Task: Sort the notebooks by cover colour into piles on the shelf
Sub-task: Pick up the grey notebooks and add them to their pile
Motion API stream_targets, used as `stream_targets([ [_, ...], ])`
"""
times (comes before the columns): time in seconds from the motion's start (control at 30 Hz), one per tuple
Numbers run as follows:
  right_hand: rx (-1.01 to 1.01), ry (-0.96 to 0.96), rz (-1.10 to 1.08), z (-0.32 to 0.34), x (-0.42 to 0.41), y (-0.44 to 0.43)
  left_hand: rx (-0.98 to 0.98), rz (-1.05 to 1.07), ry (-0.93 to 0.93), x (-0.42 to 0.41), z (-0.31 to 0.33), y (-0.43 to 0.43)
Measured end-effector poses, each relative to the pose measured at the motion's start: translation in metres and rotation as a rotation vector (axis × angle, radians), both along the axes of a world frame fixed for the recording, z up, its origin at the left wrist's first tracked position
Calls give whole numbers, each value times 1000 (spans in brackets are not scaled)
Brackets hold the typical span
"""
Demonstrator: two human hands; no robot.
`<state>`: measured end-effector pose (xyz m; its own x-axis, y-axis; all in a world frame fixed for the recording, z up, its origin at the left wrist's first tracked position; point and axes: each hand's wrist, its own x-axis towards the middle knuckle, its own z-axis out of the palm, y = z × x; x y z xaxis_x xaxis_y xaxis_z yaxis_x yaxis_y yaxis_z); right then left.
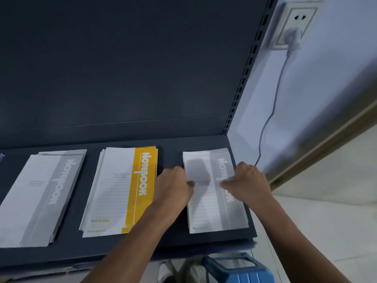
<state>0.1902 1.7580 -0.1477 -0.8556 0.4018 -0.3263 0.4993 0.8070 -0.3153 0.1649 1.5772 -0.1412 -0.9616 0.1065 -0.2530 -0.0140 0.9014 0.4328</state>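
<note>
Your shelf carried three stacks across the lower frame: a grey pile at left, a yellow pile centre, a second grey pile right. Your left hand and right hand pinched that last stack's side edges, thumbs on top, likely squaring it.

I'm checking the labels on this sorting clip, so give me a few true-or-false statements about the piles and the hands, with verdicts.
1. The left hand and the right hand both hold the right grey pile. True.
2. The yellow pile lies between the left grey pile and the right grey pile. True.
3. The left hand rests on the yellow pile. False: it grips the left edge of the right grey pile.
4. The wall socket has nothing in it. False: a plug with a cable sits in it.
</note>
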Motion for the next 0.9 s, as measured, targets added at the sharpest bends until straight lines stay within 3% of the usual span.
stream_targets([
  [0.37, 12, -12, 29, 7, 0, -2, 9, -9, 43, 4, -7, 1],
  [0.5, 206, -34, 84, 21, 1, -20, 4, -4, 118, 3, 7, -15],
  [0.6, 290, 77, 168, 40, -7, -55, 78, 45, 198, 1, 24, -49],
  [0.9, -4, 251, 528, 84, -43, -230, 217, 293, 358, 7, 69, -247],
])
